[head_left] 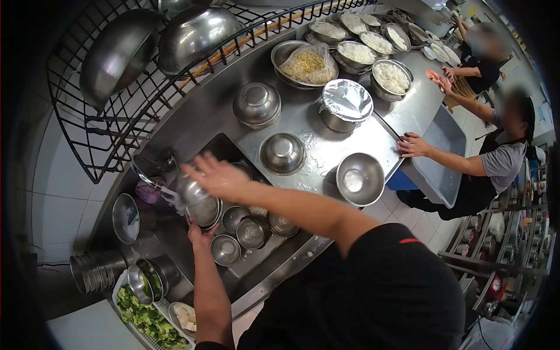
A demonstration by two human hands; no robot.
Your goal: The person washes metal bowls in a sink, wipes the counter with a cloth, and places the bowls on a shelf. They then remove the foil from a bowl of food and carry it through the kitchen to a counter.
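Over the sink (245, 265), my left hand (202, 234) grips the lower rim of a metal bowl (205, 211) beneath the running tap (149, 178). My right hand (219, 177) is above that bowl, its fingers spread and slightly blurred, with nothing in them. Just below it a shiny rounded metal surface shows, partly covered by the hand. Several small metal bowls (225, 250) lie in the sink to the right of my left hand. A pinkish cloth (148, 191) lies behind the tap.
Upturned bowls (282, 154), an upright bowl (360, 179) and a foil-covered pot (347, 100) stand on the steel counter. Rice bowls (392, 77) are farther back. A wire rack (70, 125) hangs above. Greens fill a basket (121, 282). Two people (507, 151) stand at the right.
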